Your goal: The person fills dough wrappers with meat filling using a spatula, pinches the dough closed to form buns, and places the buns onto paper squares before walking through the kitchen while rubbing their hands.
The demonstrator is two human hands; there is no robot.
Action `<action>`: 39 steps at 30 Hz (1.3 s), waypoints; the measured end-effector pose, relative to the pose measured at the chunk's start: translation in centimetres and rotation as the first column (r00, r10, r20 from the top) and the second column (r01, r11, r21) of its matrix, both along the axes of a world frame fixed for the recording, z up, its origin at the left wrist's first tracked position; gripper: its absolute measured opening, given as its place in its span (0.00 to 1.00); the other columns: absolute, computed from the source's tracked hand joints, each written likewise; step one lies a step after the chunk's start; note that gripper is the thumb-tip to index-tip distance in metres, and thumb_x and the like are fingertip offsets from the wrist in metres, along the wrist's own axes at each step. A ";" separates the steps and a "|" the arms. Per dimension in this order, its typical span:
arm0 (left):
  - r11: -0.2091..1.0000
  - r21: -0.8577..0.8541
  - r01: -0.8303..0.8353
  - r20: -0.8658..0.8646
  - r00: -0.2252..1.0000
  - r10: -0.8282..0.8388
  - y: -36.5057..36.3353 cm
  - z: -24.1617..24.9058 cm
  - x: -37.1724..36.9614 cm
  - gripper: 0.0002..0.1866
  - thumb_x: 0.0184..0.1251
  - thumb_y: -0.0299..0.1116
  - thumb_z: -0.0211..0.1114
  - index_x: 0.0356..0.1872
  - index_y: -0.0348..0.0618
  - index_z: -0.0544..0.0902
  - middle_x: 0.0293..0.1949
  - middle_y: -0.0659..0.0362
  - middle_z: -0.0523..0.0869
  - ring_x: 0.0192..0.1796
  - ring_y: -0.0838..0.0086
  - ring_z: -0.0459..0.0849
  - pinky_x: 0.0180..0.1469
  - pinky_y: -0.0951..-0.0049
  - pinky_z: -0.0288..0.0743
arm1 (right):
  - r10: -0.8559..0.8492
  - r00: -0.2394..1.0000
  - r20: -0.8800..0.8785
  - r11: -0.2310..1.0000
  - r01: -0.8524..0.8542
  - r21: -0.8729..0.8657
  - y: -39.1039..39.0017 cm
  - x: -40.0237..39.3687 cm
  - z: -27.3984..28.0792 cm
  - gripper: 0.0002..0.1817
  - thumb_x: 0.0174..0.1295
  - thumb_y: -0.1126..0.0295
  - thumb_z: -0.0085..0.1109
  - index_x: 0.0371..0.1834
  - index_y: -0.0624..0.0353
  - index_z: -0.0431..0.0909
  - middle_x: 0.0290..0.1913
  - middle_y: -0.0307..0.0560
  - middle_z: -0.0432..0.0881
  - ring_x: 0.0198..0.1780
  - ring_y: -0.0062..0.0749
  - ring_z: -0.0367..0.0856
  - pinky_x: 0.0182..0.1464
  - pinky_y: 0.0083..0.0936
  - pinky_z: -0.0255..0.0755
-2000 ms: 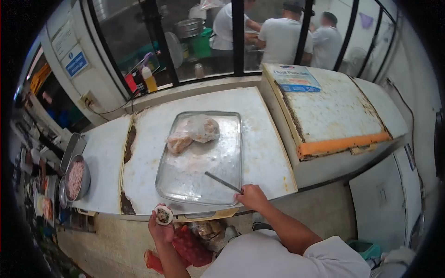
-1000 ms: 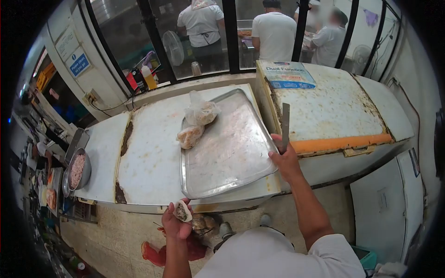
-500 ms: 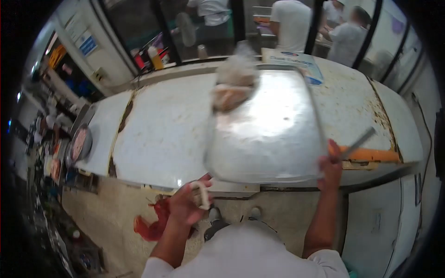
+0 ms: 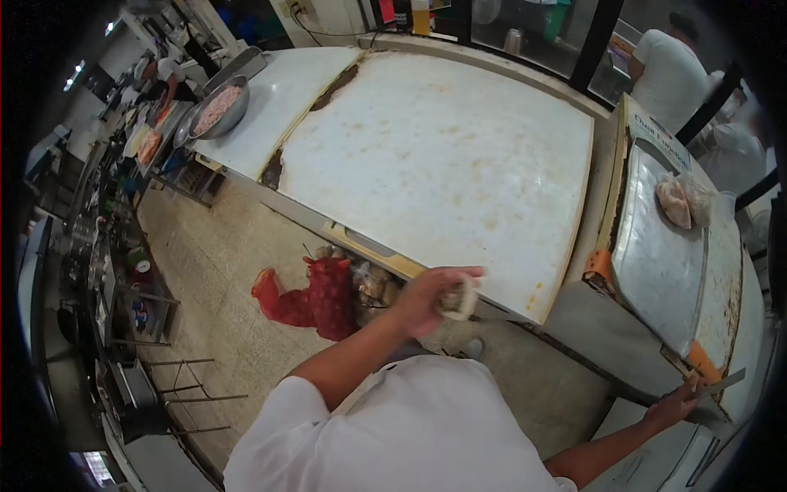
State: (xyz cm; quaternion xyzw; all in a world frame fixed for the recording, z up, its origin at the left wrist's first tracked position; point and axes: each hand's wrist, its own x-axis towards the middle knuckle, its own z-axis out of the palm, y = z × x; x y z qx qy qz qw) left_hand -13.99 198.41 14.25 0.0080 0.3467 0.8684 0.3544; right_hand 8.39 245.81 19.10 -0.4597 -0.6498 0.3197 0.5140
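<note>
My left hand [image 4: 424, 302] is curled around a pale ring-shaped object [image 4: 465, 298], possibly a roll of tape, just above the counter's near edge. Its inner side is partly hidden by my fingers. Far to the right, my right hand [image 4: 674, 405] grips a knife [image 4: 725, 382] whose flat grey blade points right; the handle is hidden in my fist. That hand is beside the near corner of a metal tray [image 4: 656, 246] on the right-hand counter. A clear plastic bag of pinkish meat [image 4: 683, 202] rests on this tray.
A large white worktop [image 4: 426, 164] spans the middle. At far left sits a metal bowl [image 4: 223, 111] of pink minced meat. Red mesh sacks [image 4: 328, 299] lie on the floor below the counter. Behind glass at upper right stands a person in white [image 4: 674, 72].
My view has swung left, so the tray and bag now appear farther right. My left hand still holds the ring-shaped object; my right still holds the knife, low by the tray's corner.
</note>
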 end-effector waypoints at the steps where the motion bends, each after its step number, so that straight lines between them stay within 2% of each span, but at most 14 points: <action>1: 0.997 -0.061 -0.052 -0.016 0.999 0.051 -3.2 -1.4 0.1 0.21 0.69 0.45 0.56 0.48 0.35 0.80 0.53 0.53 0.81 0.44 0.69 0.84 0.47 0.68 0.79 | -0.012 1.000 0.007 1.000 0.012 0.006 -2.1 -0.1 0.5 0.25 0.66 0.52 0.58 0.60 0.56 0.73 0.35 0.33 0.70 0.26 0.12 0.57 0.28 0.16 0.56; 3: 0.978 -0.135 -0.161 0.103 0.979 0.175 -8.8 -2.2 0.4 0.18 0.71 0.41 0.55 0.47 0.35 0.80 0.40 0.57 0.84 0.42 0.70 0.84 0.46 0.71 0.78 | 0.178 0.977 -0.120 0.975 -0.191 -0.109 -7.3 -1.5 1.7 0.21 0.66 0.54 0.58 0.57 0.53 0.75 0.29 0.28 0.61 0.24 0.11 0.56 0.24 0.15 0.54; 6: 0.906 -0.305 -0.294 0.164 0.920 0.355 -14.1 -3.7 -0.6 0.18 0.72 0.42 0.53 0.47 0.35 0.79 0.39 0.55 0.84 0.42 0.69 0.84 0.47 0.69 0.78 | 0.296 0.942 -0.154 0.944 -0.314 -0.101 -12.7 -3.7 1.4 0.18 0.66 0.59 0.58 0.56 0.53 0.75 0.28 0.26 0.63 0.22 0.08 0.56 0.19 0.12 0.48; 11: 0.967 -0.142 -0.213 0.245 0.939 0.243 -17.0 -5.9 -4.3 0.21 0.70 0.44 0.56 0.47 0.33 0.78 0.37 0.53 0.84 0.40 0.66 0.83 0.47 0.69 0.77 | 0.492 0.857 -0.154 0.838 -0.514 -0.182 -19.6 -7.3 0.9 0.19 0.66 0.60 0.58 0.56 0.56 0.74 0.29 0.27 0.64 0.20 0.08 0.55 0.18 0.11 0.49; 13: 0.994 0.052 -0.092 0.292 0.954 0.073 -17.4 -6.6 -5.4 0.23 0.68 0.46 0.58 0.50 0.32 0.77 0.38 0.54 0.84 0.41 0.68 0.84 0.45 0.69 0.79 | 0.498 0.854 -0.148 0.827 -0.519 -0.216 -21.7 -7.6 1.2 0.20 0.66 0.59 0.58 0.56 0.58 0.73 0.29 0.29 0.66 0.19 0.08 0.55 0.16 0.11 0.48; 17: 0.995 -0.009 -0.096 0.307 0.947 0.094 -18.1 -7.0 -5.1 0.24 0.67 0.45 0.59 0.51 0.31 0.77 0.36 0.53 0.84 0.38 0.70 0.84 0.43 0.70 0.80 | 0.527 0.813 -0.246 0.807 -0.570 -0.154 -24.5 -5.0 2.1 0.24 0.64 0.55 0.60 0.56 0.59 0.73 0.29 0.30 0.67 0.18 0.08 0.54 0.15 0.11 0.48; 19: 0.997 0.075 -0.036 0.310 0.951 0.010 -18.8 -6.6 -5.5 0.21 0.68 0.43 0.60 0.50 0.33 0.78 0.37 0.56 0.84 0.38 0.71 0.82 0.43 0.72 0.78 | 0.627 0.701 -0.340 0.699 -0.699 -0.153 -24.9 -1.7 2.4 0.28 0.60 0.49 0.63 0.54 0.59 0.74 0.29 0.31 0.68 0.17 0.09 0.55 0.15 0.12 0.48; 21: 0.987 0.160 0.011 0.317 0.946 -0.061 -18.7 -6.2 -5.6 0.18 0.68 0.40 0.60 0.49 0.35 0.78 0.39 0.59 0.83 0.37 0.72 0.81 0.43 0.74 0.77 | 0.632 0.719 -0.289 0.687 -0.692 -0.223 -25.9 1.1 2.2 0.30 0.57 0.46 0.64 0.52 0.59 0.74 0.28 0.31 0.68 0.17 0.10 0.55 0.15 0.12 0.48; 23: 0.997 -0.006 -0.083 0.341 0.937 0.080 -18.8 -5.5 -5.9 0.20 0.67 0.44 0.60 0.45 0.34 0.80 0.34 0.55 0.84 0.34 0.70 0.83 0.39 0.73 0.80 | 0.636 0.729 -0.253 0.666 -0.684 -0.299 -27.0 3.0 1.7 0.31 0.55 0.44 0.65 0.50 0.60 0.75 0.26 0.31 0.68 0.17 0.10 0.55 0.15 0.11 0.48; 25: 0.999 0.014 -0.050 0.394 0.918 0.040 -18.6 -4.7 -6.1 0.20 0.67 0.45 0.59 0.43 0.34 0.80 0.32 0.56 0.84 0.33 0.70 0.84 0.38 0.73 0.81 | 0.710 0.676 -0.195 0.542 -0.702 -0.461 -28.7 3.6 1.3 0.28 0.57 0.44 0.64 0.44 0.60 0.78 0.23 0.28 0.63 0.21 0.13 0.57 0.21 0.15 0.49; 28: 0.995 -0.032 -0.093 0.418 0.903 0.098 -18.8 -5.4 -6.2 0.20 0.68 0.46 0.59 0.42 0.34 0.81 0.32 0.56 0.85 0.33 0.71 0.84 0.37 0.73 0.81 | 0.761 0.648 -0.026 0.521 -0.635 -0.570 -30.5 2.4 -0.8 0.24 0.57 0.48 0.64 0.39 0.61 0.79 0.22 0.28 0.64 0.22 0.13 0.59 0.23 0.16 0.50; 32: 0.999 0.031 -0.007 0.319 0.948 -0.003 -19.4 -6.0 -5.8 0.21 0.68 0.47 0.59 0.42 0.35 0.81 0.35 0.57 0.84 0.33 0.71 0.82 0.38 0.72 0.78 | 0.776 0.616 -0.132 0.387 -0.631 -0.672 -32.3 -0.9 -2.0 0.20 0.56 0.53 0.63 0.35 0.63 0.81 0.21 0.29 0.67 0.22 0.14 0.61 0.24 0.17 0.52; 34: 1.000 0.021 -0.020 0.323 0.946 0.012 -19.2 -5.7 -5.9 0.21 0.68 0.47 0.59 0.43 0.36 0.80 0.36 0.58 0.83 0.33 0.72 0.80 0.38 0.72 0.75 | 0.849 0.489 -0.203 0.215 -0.668 -0.712 -31.8 -1.2 -2.8 0.23 0.54 0.50 0.65 0.33 0.63 0.81 0.21 0.30 0.68 0.23 0.14 0.62 0.24 0.18 0.52; 39: 0.994 0.069 -0.082 0.294 0.954 0.058 -18.8 -5.9 -5.3 0.20 0.69 0.47 0.59 0.42 0.36 0.81 0.38 0.56 0.83 0.34 0.71 0.80 0.37 0.73 0.75 | 0.879 0.451 -0.156 0.183 -0.622 -0.761 -30.4 -1.3 -3.6 0.28 0.50 0.45 0.68 0.32 0.64 0.82 0.20 0.31 0.68 0.21 0.15 0.62 0.22 0.18 0.52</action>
